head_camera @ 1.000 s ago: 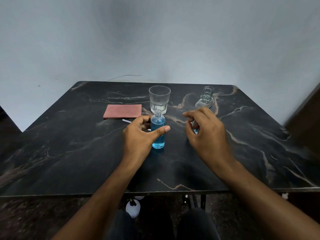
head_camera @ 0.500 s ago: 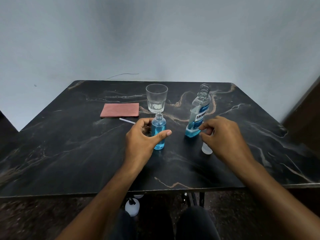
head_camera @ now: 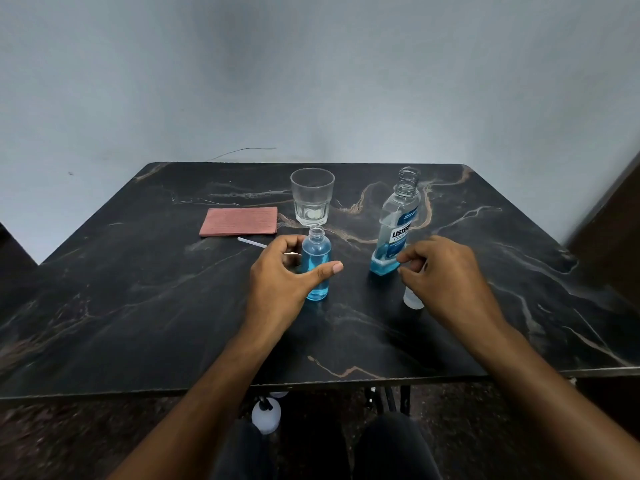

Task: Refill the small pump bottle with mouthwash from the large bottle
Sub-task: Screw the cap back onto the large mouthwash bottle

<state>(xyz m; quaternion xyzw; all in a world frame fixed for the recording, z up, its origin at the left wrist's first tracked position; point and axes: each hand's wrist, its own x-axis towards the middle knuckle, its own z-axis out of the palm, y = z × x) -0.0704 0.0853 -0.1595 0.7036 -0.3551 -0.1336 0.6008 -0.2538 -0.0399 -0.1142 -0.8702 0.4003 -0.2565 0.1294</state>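
Small pump bottle (head_camera: 316, 268), uncapped and filled with blue mouthwash nearly to its shoulder, stands upright near the middle of a black marble-patterned table (head_camera: 138, 306) as a person seated at the near edge steadies it. Nearest the camera, under the table edge, a white bottle (head_camera: 266, 415) sits on the floor by the person's knees. On the tabletop, the left hand (head_camera: 280, 282) curls around the small bottle, thumb across its front and fingers behind it. To the bottle's right, the right hand (head_camera: 446, 271) hovers with fingers bent and loosely pinched above a small white cap (head_camera: 412, 301); whether it touches the cap cannot be told. Just beyond that hand, the large Listerine bottle (head_camera: 394, 226) stands open and upright, only a low pool of blue liquid left in its base. Behind the left hand, a thin white tube (head_camera: 251, 242) lies flat, its near end hidden by the fingers. Farther back, directly behind the small bottle, stands an empty clear drinking glass (head_camera: 312, 197), with a pink folded cloth (head_camera: 239, 221) to its left.
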